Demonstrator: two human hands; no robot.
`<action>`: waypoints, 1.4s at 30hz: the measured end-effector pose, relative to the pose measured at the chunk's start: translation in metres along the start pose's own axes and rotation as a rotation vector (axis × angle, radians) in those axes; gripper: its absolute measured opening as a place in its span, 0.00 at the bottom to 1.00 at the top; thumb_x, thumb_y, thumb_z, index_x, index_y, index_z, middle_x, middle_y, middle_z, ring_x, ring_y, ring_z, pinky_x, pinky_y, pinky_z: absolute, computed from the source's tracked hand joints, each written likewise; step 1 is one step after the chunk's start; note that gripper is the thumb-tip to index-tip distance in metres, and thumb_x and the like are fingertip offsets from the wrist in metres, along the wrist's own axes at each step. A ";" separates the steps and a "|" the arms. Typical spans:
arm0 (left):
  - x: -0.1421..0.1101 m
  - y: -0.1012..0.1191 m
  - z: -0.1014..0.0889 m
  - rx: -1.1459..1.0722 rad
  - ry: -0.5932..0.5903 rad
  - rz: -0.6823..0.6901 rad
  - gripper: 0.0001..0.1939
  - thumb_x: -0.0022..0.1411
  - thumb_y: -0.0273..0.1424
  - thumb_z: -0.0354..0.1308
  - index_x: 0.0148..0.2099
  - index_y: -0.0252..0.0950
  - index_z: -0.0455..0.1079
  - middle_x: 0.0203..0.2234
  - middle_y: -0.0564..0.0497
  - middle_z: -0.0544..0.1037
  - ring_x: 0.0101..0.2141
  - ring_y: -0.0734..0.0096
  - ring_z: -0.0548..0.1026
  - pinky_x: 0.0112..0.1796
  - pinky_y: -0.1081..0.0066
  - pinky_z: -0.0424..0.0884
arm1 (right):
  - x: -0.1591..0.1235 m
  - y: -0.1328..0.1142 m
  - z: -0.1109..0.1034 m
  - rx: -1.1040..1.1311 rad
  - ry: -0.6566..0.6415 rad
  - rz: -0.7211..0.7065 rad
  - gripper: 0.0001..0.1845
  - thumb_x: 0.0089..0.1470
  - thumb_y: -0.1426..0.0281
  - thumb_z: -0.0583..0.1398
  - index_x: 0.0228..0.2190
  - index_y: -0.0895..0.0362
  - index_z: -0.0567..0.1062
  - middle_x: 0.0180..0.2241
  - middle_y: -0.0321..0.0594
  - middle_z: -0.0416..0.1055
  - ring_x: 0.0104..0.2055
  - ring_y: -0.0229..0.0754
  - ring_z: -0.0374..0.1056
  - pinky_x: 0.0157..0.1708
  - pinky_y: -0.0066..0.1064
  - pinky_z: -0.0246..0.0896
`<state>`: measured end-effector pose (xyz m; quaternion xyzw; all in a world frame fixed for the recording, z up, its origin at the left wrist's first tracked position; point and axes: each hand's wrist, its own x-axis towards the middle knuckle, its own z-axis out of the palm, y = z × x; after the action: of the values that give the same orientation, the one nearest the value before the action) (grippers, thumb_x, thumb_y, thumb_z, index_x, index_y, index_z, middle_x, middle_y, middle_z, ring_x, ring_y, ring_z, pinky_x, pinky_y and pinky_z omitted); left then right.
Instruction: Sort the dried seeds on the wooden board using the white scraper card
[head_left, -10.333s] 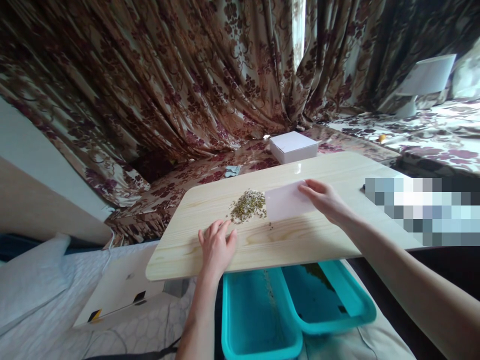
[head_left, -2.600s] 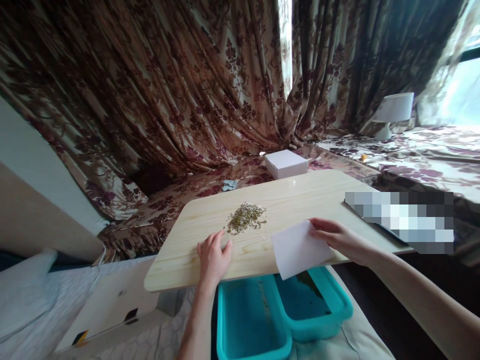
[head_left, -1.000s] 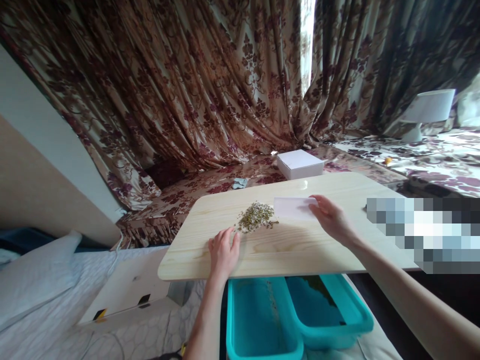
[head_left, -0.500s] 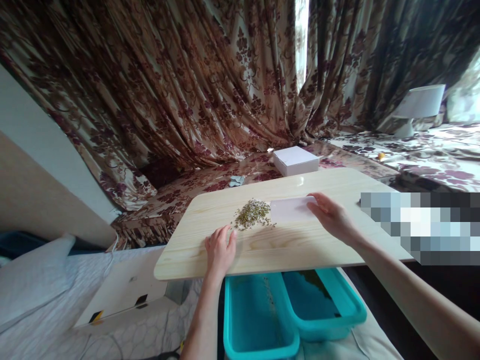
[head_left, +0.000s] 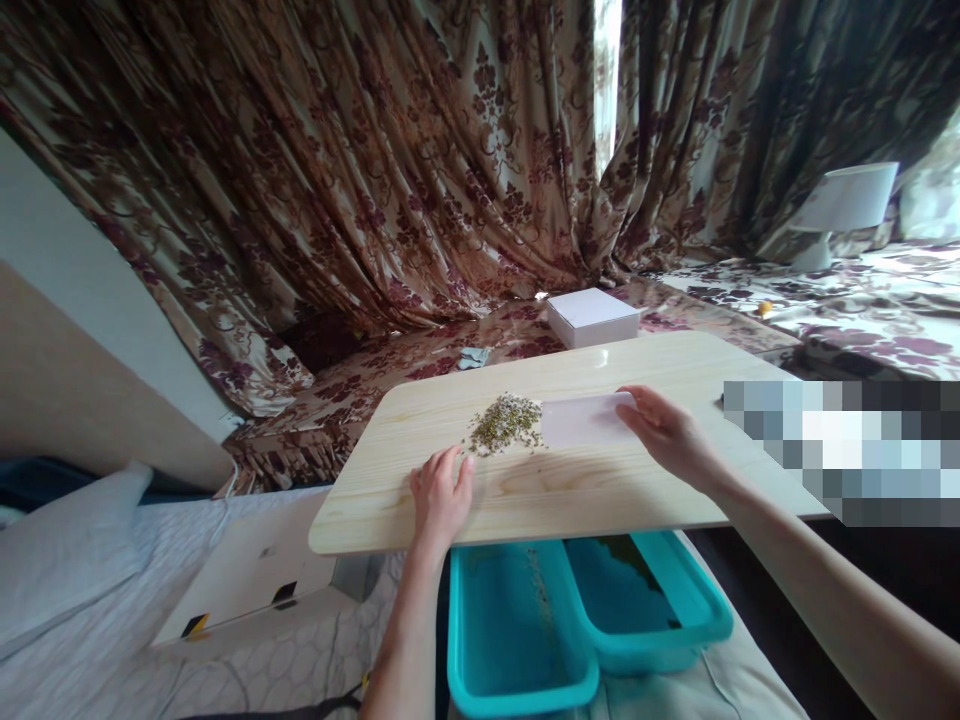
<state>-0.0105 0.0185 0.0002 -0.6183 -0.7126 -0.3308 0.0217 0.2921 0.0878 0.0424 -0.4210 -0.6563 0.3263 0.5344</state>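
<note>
A small heap of greenish-brown seeds point(head_left: 505, 423) lies in the middle of a pale wooden board point(head_left: 600, 490). My right hand point(head_left: 667, 435) holds a white card point(head_left: 581, 419) flat on the board, its left edge touching the heap. Near the board's front edge my left hand point(head_left: 441, 491) rests palm down with its fingers spread, just below and left of the seeds. Under the front edge sit two teal plastic tubs point(head_left: 517, 640), the right one point(head_left: 649, 605) dark inside.
Heavy floral curtains point(head_left: 375, 160) hang behind and spill over the surface beyond the board. A white box point(head_left: 592, 315) stands past the board's far edge, a white lamp point(head_left: 840, 205) at the right. A flat cardboard box point(head_left: 247, 580) and a pillow point(head_left: 60, 555) lie at the left.
My right hand had carried the card to the board's front edge over the tubs, then brought it back beside the heap. In the last half second little has moved.
</note>
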 end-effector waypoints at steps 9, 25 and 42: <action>0.000 -0.001 0.001 -0.003 0.014 0.020 0.18 0.66 0.39 0.46 0.52 0.40 0.71 0.49 0.44 0.77 0.52 0.59 0.71 0.57 0.54 0.59 | 0.000 0.002 -0.002 -0.029 0.044 -0.026 0.18 0.51 0.52 0.60 0.36 0.53 0.72 0.32 0.42 0.77 0.36 0.48 0.74 0.36 0.37 0.71; -0.001 0.000 0.000 -0.012 0.008 0.005 0.19 0.67 0.39 0.46 0.52 0.39 0.71 0.50 0.43 0.76 0.53 0.59 0.71 0.58 0.54 0.57 | -0.004 -0.002 0.001 0.014 0.038 -0.007 0.23 0.49 0.48 0.61 0.38 0.53 0.73 0.34 0.42 0.77 0.37 0.47 0.74 0.37 0.35 0.71; -0.001 0.000 0.000 0.012 0.009 0.003 0.18 0.66 0.39 0.47 0.51 0.39 0.71 0.49 0.44 0.77 0.52 0.59 0.72 0.57 0.53 0.59 | -0.005 -0.003 -0.001 -0.030 0.044 0.003 0.21 0.51 0.49 0.60 0.35 0.53 0.73 0.31 0.41 0.75 0.32 0.44 0.71 0.32 0.33 0.68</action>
<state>-0.0102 0.0178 0.0003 -0.6177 -0.7136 -0.3293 0.0289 0.2931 0.0824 0.0434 -0.4370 -0.6484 0.3080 0.5419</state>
